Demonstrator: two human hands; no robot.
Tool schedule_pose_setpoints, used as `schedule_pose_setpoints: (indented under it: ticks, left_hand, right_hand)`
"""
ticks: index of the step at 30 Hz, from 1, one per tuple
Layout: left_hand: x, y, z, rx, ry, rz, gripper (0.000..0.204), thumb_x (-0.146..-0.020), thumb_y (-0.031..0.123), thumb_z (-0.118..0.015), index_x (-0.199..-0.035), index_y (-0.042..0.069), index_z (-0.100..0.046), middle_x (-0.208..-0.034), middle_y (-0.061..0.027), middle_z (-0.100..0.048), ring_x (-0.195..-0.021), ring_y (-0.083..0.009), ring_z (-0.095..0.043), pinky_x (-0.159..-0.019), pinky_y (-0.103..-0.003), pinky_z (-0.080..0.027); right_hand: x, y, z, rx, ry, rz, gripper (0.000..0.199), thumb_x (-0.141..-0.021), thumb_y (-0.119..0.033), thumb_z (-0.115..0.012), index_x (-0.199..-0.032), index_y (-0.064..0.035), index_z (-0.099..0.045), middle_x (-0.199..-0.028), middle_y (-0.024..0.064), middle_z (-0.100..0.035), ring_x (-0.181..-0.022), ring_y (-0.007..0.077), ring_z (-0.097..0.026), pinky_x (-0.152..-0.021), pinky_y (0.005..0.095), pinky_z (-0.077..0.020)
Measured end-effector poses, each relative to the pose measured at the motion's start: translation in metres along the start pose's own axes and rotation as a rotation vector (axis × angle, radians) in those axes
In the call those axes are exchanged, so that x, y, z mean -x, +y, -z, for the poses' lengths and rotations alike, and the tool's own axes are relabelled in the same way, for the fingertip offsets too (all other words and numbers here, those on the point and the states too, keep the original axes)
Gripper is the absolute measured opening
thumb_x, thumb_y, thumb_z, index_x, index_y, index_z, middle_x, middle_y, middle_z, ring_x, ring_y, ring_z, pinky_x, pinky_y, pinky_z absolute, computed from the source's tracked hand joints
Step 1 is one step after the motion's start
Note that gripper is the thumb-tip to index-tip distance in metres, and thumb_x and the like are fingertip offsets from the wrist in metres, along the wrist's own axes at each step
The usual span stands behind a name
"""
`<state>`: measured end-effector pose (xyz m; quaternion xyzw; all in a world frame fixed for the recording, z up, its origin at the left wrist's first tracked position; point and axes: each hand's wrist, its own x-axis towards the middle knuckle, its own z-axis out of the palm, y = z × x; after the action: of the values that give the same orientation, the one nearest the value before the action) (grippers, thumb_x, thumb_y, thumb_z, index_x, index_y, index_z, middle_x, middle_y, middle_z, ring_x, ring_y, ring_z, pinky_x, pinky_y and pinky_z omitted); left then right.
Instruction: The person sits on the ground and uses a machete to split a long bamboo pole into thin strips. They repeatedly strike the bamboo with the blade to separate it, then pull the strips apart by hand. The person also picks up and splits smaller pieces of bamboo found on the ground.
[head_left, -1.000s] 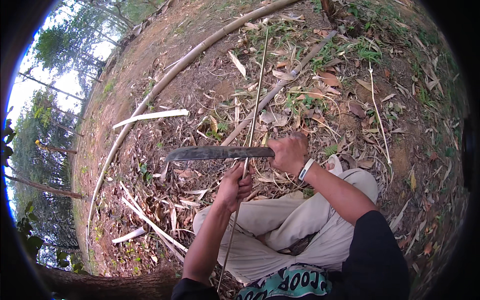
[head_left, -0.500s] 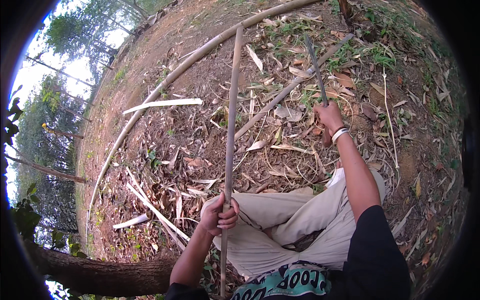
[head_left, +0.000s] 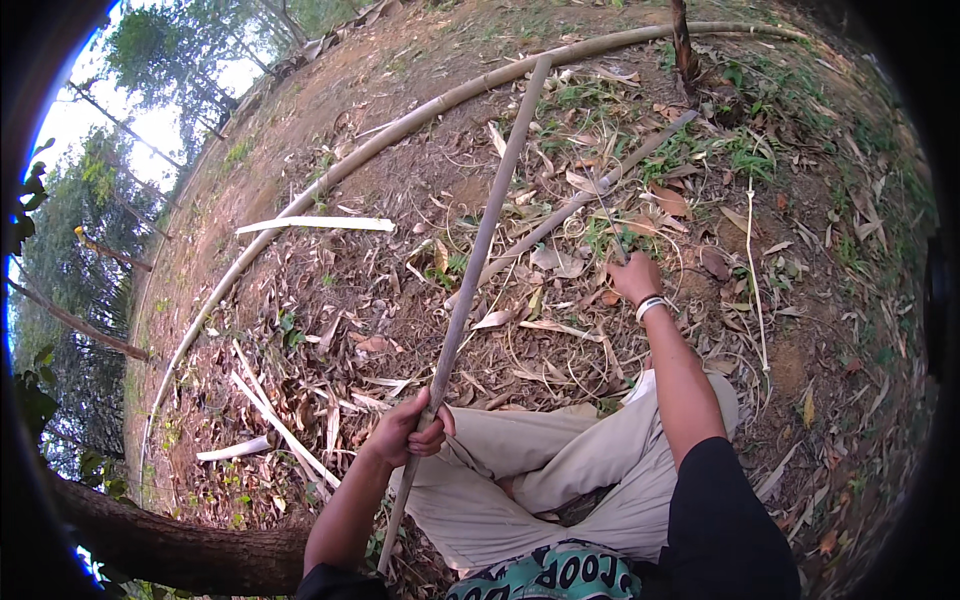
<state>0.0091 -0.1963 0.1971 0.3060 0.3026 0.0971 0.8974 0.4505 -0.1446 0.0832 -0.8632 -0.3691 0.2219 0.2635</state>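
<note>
My left hand [head_left: 412,430] is closed around the lower part of a long bamboo pole [head_left: 490,220]. The pole slants up and to the right, its far end overlapping a curved bamboo pole [head_left: 400,130] that spans the ground beyond. Out to the right, my right hand [head_left: 637,279] grips a long-bladed knife [head_left: 611,222]. Its thin blade points away from me, seen nearly edge-on, and the handle is mostly hidden by my fingers. The blade is apart from the held pole. Behind the knife, a shorter pole [head_left: 560,214] lies slantwise on the leaf litter.
Pale split strips lie to the left: one strip [head_left: 315,223] by the curved pole, others [head_left: 285,425] nearer me. A thin white stick [head_left: 752,280] is on the right. A thick tree trunk [head_left: 190,545] fills the lower left; a slim dark trunk [head_left: 684,45] stands far right.
The knife and my right hand have come down and slightly left. The held pole has tilted, its far end shifting right and its near end left. The view has shifted a little.
</note>
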Motion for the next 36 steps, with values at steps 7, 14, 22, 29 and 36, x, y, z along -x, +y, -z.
schedule_pose_setpoints:
  ticks: [7,14,22,29,36]
  left_hand:
    - [0.004,0.004,-0.006,-0.134,0.063,-0.006,0.07,-0.099,0.056,-0.037,-0.096,-0.01,-0.061,-0.048,0.0057,-0.029,-0.037,-0.0055,-0.027,-0.037,-0.024,-0.022]
    - [0.013,0.015,-0.015,-0.376,0.364,-0.101,0.064,-0.101,0.051,-0.033,-0.122,-0.004,-0.057,-0.056,0.0004,-0.049,-0.041,-0.0055,-0.033,-0.041,-0.021,-0.027]
    - [0.058,0.132,-0.006,-0.576,0.673,-0.694,0.026,-0.101,0.025,-0.048,-0.107,0.001,-0.059,-0.073,-0.0068,-0.064,-0.046,-0.0054,-0.048,-0.04,-0.018,-0.037]
    - [0.118,0.282,-0.005,-0.595,0.975,-1.421,0.027,-0.099,0.03,-0.055,-0.099,0.005,-0.064,-0.08,-0.0046,-0.068,-0.077,-0.0147,-0.067,-0.065,-0.024,-0.048]
    - [0.102,0.344,-0.041,-0.329,0.946,-1.883,0.031,-0.099,0.028,-0.055,-0.075,0.01,-0.047,-0.059,0.0017,-0.043,-0.051,-0.0103,-0.044,-0.054,-0.028,-0.043]
  right_hand:
    - [-0.011,0.019,-0.019,0.114,-0.1,-0.097,0.048,-0.075,-0.038,-0.069,-0.103,0.0015,-0.068,-0.104,0.0249,-0.068,-0.096,0.0356,-0.067,-0.082,0.0441,-0.0548]
    - [0.01,-0.006,0.0,-0.132,-0.105,-0.053,0.046,-0.073,-0.035,-0.07,-0.1,0.0015,-0.067,-0.101,0.0266,-0.067,-0.095,0.0397,-0.066,-0.085,0.0438,-0.0516]
    - [0.008,0.004,-0.03,-0.062,-0.196,0.016,0.035,-0.08,-0.02,-0.069,-0.096,0.0112,-0.063,-0.082,0.0183,-0.071,-0.069,0.026,-0.072,-0.058,0.0341,-0.0566]
    - [0.006,-0.001,-0.034,-0.084,-0.043,0.127,0.042,-0.074,-0.036,-0.073,-0.088,0.0032,-0.066,-0.083,0.0184,-0.068,-0.077,0.0313,-0.067,-0.072,0.0393,-0.0514]
    - [-0.007,0.003,-0.026,-0.279,0.077,0.243,0.042,-0.077,-0.037,-0.073,-0.084,0.0033,-0.064,-0.076,0.0157,-0.066,-0.071,0.0305,-0.063,-0.069,0.0395,-0.0486]
